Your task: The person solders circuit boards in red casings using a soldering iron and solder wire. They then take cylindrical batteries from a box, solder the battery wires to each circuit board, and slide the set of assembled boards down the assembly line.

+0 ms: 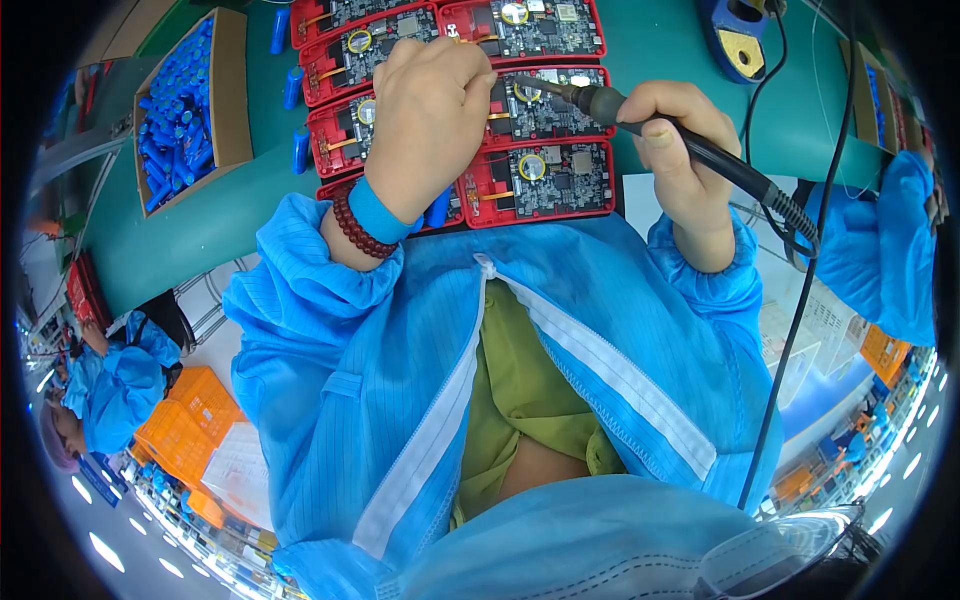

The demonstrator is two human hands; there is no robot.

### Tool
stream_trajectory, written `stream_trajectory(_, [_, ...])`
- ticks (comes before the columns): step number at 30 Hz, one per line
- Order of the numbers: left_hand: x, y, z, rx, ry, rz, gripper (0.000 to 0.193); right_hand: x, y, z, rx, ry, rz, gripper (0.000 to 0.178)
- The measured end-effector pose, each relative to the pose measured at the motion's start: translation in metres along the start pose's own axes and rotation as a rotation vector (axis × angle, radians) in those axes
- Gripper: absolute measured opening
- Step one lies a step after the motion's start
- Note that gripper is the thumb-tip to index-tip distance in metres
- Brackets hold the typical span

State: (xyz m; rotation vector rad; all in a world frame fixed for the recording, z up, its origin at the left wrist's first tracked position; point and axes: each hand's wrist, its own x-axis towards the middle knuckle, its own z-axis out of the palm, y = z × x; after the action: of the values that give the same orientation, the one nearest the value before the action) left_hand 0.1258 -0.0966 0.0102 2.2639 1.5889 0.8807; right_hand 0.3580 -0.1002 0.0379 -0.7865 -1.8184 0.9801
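Note:
My left hand (425, 120) rests knuckles-up on a block of red trays (480, 190) holding circuit boards, fingers curled down on a board; whether anything is pinched under them is hidden. A blue wristband and a dark red bead bracelet (355, 225) circle that wrist. My right hand (680, 140) grips a black soldering iron (700, 150), its tip (535, 85) touching a circuit board (545, 105) just beside my left fingertips. The iron's black cable (800, 300) runs down to the right.
A cardboard box (235, 90) full of blue cylindrical cells sits at the left on the green bench (200, 220); loose blue cells (300, 150) lie next to the trays. A blue soldering stand (735, 40) is at the far right. Other people in blue coats sit at lower left (110, 385) and right (890, 250).

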Motion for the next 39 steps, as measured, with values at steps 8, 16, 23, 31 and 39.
stream_trajectory(8, [0.0, 0.002, -0.002, 0.028, -0.009, 0.015, 0.004, -0.001, 0.002, 0.0, 0.032, 0.016, 0.029, 0.014])
stream_trajectory(16, [0.0, 0.001, -0.002, 0.092, -0.002, 0.048, 0.004, 0.001, 0.003, 0.0, 0.03, -0.025, 0.027, 0.016])
stream_trajectory(23, [-0.003, 0.003, -0.002, 0.111, 0.005, 0.061, 0.004, 0.001, 0.004, 0.003, 0.026, -0.039, 0.01, 0.016])
stream_trajectory(31, [0.001, 0.004, 0.004, 0.136, 0.05, 0.113, 0.003, -0.002, 0.005, -0.005, 0.035, 0.036, -0.111, 0.016])
stream_trajectory(39, [0.001, 0.007, -0.001, 0.133, 0.044, 0.083, 0.004, 0.021, 0.008, -0.035, -0.075, 0.146, -0.256, 0.027])
